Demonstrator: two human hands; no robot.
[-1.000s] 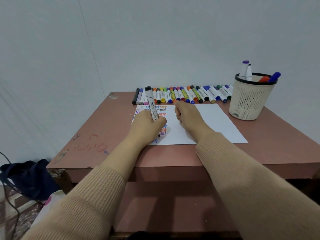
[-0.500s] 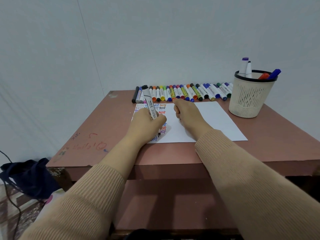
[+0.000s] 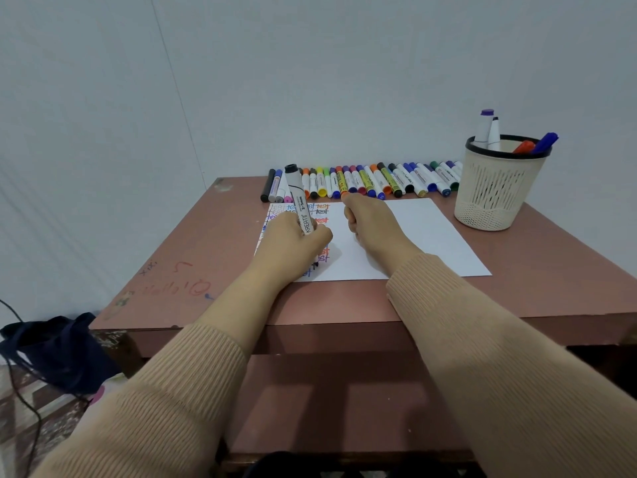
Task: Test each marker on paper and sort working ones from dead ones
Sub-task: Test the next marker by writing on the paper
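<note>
Left hand [image 3: 293,243] wrapped around a white-barrelled black marker [image 3: 299,201], tip down on the left half of a white paper sheet [image 3: 424,236] amid rows of coloured "test" scribbles [image 3: 315,210], near the middle of the reddish-brown wooden table [image 3: 193,257]. Right hand [image 3: 370,224] fisted on the sheet's centre, knuckles down; whether anything sits inside, cannot tell. Along the table's far edge, a row of capped coloured markers [image 3: 365,181]; at the far right corner, a cream perforated plastic cup [image 3: 496,194] with four markers standing in it.

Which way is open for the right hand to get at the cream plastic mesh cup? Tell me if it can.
Probably yes. The right hand rests fisted on the white paper sheet, and only bare paper and table lie between it and the cream plastic mesh cup.
</note>
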